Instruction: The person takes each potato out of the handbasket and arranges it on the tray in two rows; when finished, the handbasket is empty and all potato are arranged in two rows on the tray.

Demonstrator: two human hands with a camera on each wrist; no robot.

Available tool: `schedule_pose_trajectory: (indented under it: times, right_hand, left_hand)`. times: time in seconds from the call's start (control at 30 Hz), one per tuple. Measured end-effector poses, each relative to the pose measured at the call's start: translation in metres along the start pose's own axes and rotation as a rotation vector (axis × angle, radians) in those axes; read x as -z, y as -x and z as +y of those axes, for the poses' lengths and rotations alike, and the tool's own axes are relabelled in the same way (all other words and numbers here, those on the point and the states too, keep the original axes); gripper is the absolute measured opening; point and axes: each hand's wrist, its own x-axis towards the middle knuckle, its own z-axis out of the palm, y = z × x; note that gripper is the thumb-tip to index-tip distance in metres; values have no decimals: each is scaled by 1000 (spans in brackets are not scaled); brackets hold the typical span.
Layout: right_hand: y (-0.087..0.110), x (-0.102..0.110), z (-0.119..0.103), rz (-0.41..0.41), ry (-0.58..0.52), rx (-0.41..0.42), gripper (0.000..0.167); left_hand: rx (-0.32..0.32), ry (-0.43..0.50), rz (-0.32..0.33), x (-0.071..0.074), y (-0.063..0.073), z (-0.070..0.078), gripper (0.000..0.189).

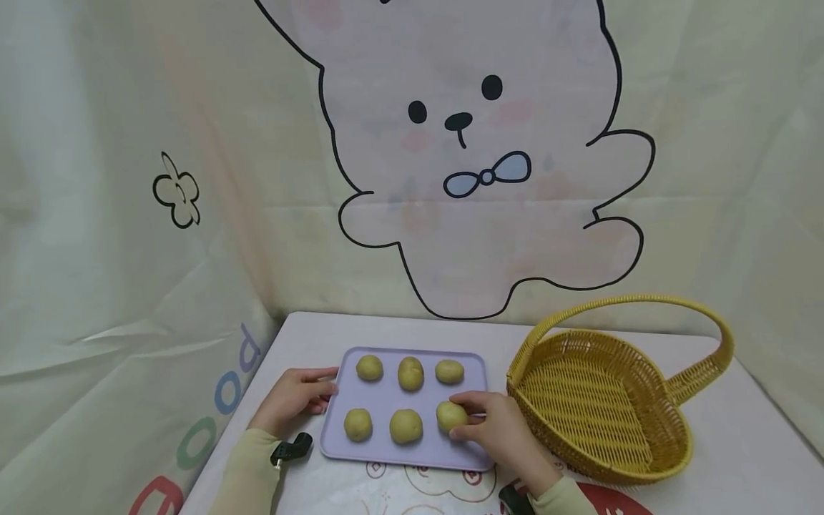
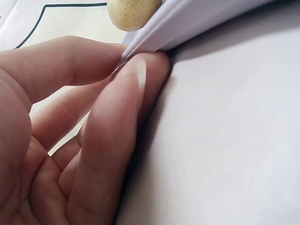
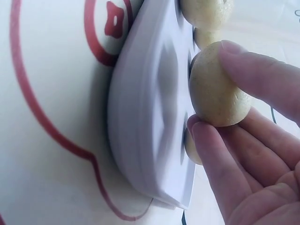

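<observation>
A lilac tray (image 1: 380,393) lies on the table with several small potatoes in two rows, among them one potato (image 1: 405,426) at the front middle. My left hand (image 1: 297,400) pinches the tray's left rim between thumb and fingers; in the left wrist view the rim (image 2: 152,40) runs between them. At the tray's front right, my right hand (image 1: 505,433) holds a potato (image 1: 451,416) between thumb and fingertips. The right wrist view shows this potato (image 3: 218,86) close over the tray surface; whether it touches the tray I cannot tell.
To the right of the tray stands a yellow woven basket (image 1: 599,393) with a tall arched handle (image 1: 634,299); nothing lies in it. A printed cloth wall (image 1: 309,265) closes off the back and left of the white table (image 1: 309,336).
</observation>
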Motion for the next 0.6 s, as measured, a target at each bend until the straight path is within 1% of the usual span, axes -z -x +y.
schedule_pose_trajectory:
  times: [0.13, 0.3, 0.6]
  right_hand:
    - [0, 0, 2, 10, -13, 0, 52]
    - [-1, -1, 3, -4, -12, -2, 51]
    - [-1, -1, 4, -21, 6, -9, 51]
  left_hand:
    - [4, 2, 2, 0, -1, -1, 51]
    - [16, 2, 17, 0, -1, -3, 50]
    - [4, 3, 2, -1, -2, -1, 51]
